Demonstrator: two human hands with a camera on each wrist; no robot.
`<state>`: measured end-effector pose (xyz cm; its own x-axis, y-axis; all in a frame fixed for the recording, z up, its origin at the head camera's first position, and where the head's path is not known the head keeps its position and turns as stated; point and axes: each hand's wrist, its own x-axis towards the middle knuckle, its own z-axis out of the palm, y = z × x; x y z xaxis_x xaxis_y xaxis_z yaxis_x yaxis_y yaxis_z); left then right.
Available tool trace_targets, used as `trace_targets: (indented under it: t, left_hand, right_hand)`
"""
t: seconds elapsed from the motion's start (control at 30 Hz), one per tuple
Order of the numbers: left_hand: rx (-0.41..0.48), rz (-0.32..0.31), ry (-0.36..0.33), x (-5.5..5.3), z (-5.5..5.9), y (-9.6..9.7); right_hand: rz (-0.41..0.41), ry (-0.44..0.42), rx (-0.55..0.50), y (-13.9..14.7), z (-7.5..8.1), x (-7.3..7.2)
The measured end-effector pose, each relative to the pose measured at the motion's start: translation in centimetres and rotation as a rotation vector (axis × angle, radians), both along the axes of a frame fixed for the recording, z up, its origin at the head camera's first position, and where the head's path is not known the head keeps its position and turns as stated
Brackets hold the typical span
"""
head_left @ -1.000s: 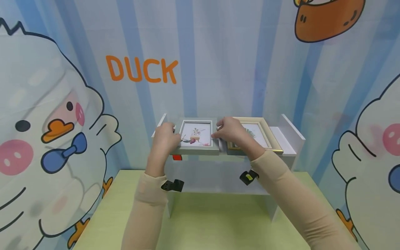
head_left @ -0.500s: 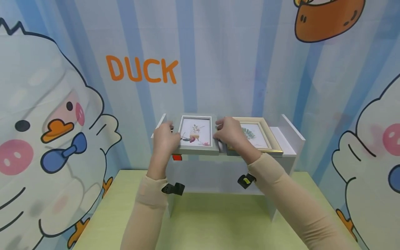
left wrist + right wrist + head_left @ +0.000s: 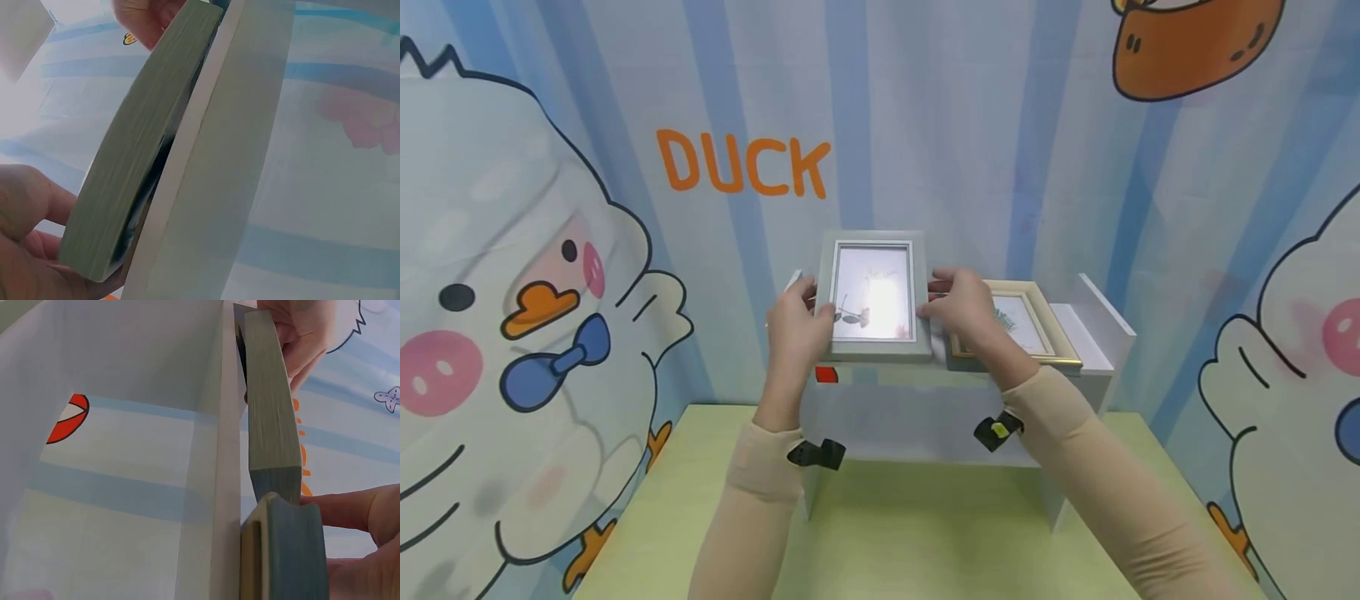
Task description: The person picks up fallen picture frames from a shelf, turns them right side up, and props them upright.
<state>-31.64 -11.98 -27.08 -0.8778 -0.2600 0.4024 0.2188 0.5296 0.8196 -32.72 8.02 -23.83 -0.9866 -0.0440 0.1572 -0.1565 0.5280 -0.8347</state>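
Note:
A grey-green picture frame [image 3: 880,353] with a floral print leans back over the white shelf, its far edge raised and light glaring on its glass. My left hand [image 3: 797,325] grips its left side, thumb on the front edge and fingers behind. At the opposite side my right hand [image 3: 968,308] holds the edge between thumb and fingers. The left wrist view shows the thick lower side of the picture frame [image 3: 137,144] tilted away from the shelf board. Partly under my right hand lies a second, cream and gold picture frame [image 3: 1054,329] with a green leaf print.
The white shelf [image 3: 925,417] has raised end panels, the right panel [image 3: 1105,321] beyond the cream frame. It stands on a pale yellow-green table [image 3: 925,533]. A curtain [image 3: 925,150] with cartoon ducks hangs close behind.
The grey-green frame has gone from lying nearly flat to tilted up, its far edge rising. Both hands have stayed at its sides. The cream frame has not moved.

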Motion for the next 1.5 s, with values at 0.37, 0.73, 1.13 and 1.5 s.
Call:
trace_targets:
  t: [0.37, 0.73, 1.13, 1.5]
  left_hand:
    - [0.076, -0.005, 0.063, -0.1, 0.5, -0.3]
    - [0.109, -0.04, 0.167, -0.3, 0.5, -0.7]
    - [0.118, -0.061, 0.237, -0.1, 0.8, -0.6]
    - [0.106, -0.089, 0.196, 0.7, 0.1, -0.9]
  right_hand:
    - [0.039, -0.032, -0.226, 0.5, -0.1, -0.6]
    - [0.082, 0.081, -0.336, 0.4, -0.3, -0.6]
    - [0.12, 0.234, -0.422, 0.4, -0.4, -0.5]
    - [0.12, 0.28, -0.353, 0.3, -0.9, -0.3]
